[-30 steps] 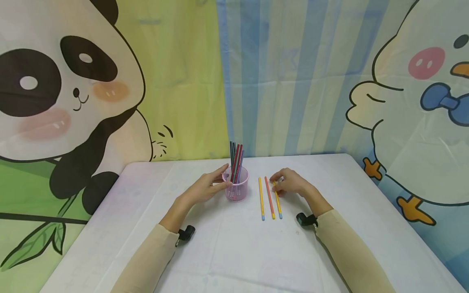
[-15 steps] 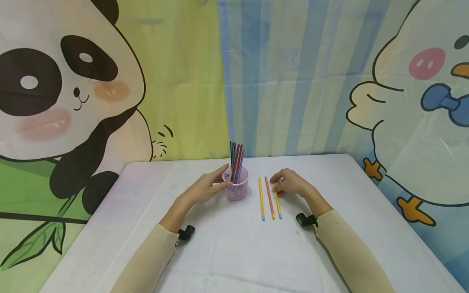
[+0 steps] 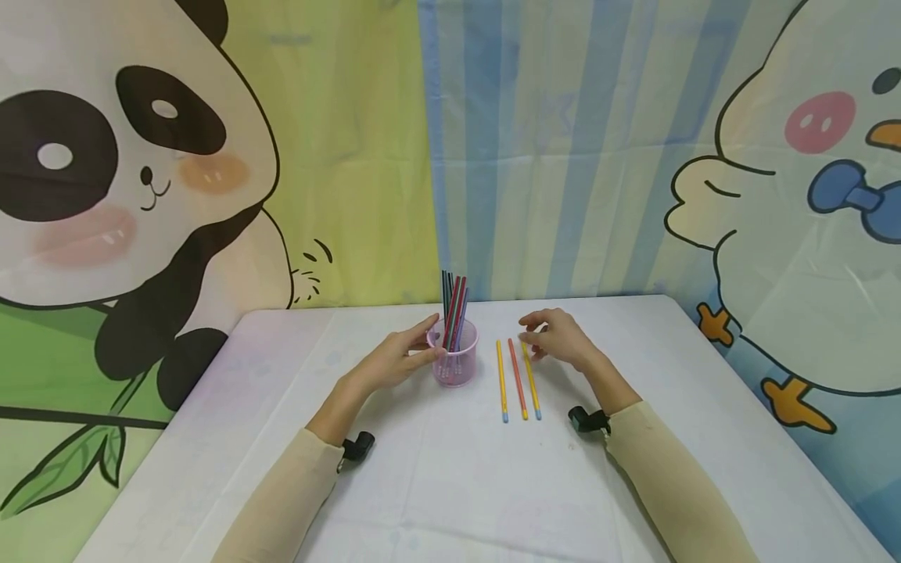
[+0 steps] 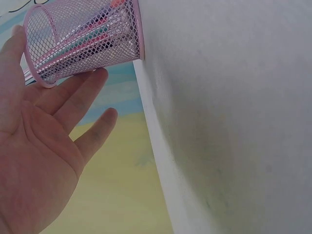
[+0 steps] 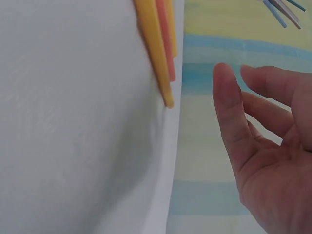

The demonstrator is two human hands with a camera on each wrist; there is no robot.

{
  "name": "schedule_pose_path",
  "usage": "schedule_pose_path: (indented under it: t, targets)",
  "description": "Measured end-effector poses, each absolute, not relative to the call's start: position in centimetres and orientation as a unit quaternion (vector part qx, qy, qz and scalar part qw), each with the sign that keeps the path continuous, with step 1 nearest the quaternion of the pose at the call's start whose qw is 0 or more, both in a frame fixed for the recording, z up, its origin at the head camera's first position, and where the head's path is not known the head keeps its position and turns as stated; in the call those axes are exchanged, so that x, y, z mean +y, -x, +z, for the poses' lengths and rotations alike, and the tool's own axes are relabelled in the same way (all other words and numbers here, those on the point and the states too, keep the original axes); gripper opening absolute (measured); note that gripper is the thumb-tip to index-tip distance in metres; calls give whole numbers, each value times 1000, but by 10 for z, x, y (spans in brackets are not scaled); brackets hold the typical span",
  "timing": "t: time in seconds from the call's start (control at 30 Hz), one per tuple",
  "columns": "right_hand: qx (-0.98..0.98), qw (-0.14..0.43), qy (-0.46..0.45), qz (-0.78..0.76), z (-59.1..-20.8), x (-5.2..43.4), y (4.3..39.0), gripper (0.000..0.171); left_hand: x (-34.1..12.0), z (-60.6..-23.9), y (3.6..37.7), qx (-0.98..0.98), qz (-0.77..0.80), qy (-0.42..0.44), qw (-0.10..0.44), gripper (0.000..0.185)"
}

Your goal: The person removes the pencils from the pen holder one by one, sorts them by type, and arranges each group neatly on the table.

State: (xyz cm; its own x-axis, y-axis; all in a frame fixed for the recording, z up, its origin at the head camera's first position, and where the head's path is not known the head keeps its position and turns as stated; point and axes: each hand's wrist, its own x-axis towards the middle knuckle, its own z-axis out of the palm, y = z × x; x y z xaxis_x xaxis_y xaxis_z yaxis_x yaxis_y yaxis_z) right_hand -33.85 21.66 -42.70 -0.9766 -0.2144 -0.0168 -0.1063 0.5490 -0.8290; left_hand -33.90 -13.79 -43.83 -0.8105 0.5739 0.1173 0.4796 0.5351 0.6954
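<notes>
My left hand [image 3: 396, 358] holds a pink mesh pen holder [image 3: 454, 369] at its rim, thumb on the near side and fingers on the far side. Several dark, red and purple pencils [image 3: 454, 313] stand in the holder, leaning. To its right lie three slim pencils side by side: a yellow one [image 3: 502, 383], an orange-red one [image 3: 518, 381] and another yellow one [image 3: 532, 387]. My right hand [image 3: 559, 338] hovers by the far end of the rightmost yellow pencil. In the right wrist view, the thumb and fingers of this hand [image 5: 273, 126] are apart, with nothing between them.
A white cloth covers the table [image 3: 436, 485]. Its far edge meets a printed curtain [image 3: 535, 156] with a panda and a white bird. A small black camera [image 3: 359, 447] is strapped to the left wrist, and another black camera [image 3: 588, 421] to the right wrist.
My right hand has let go of the rightmost yellow pencil and risen slightly away, its fingers spreading. The left hand, pen holder and pencils stay in place.
</notes>
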Motion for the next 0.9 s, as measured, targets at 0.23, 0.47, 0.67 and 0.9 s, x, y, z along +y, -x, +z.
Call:
schedule_pose_path:
  t: [0.23,0.47,0.67,0.9]
  targets:
    - [856,-4,109,-506,-417,208,336,45,-138,-439,339,872,379,-303,63,78]
    - [853,-52,129,-504,-408,198,331,49,-138,-439,340,872,378,-304,62,79]
    - [857,-71,150,-488,-403,187,329,51,-139,-439,340,871,379,-306,61,78]
    - [840,-101,163,-508,-399,178,327,48,-138,-440,339,873,375,-307,60,79]
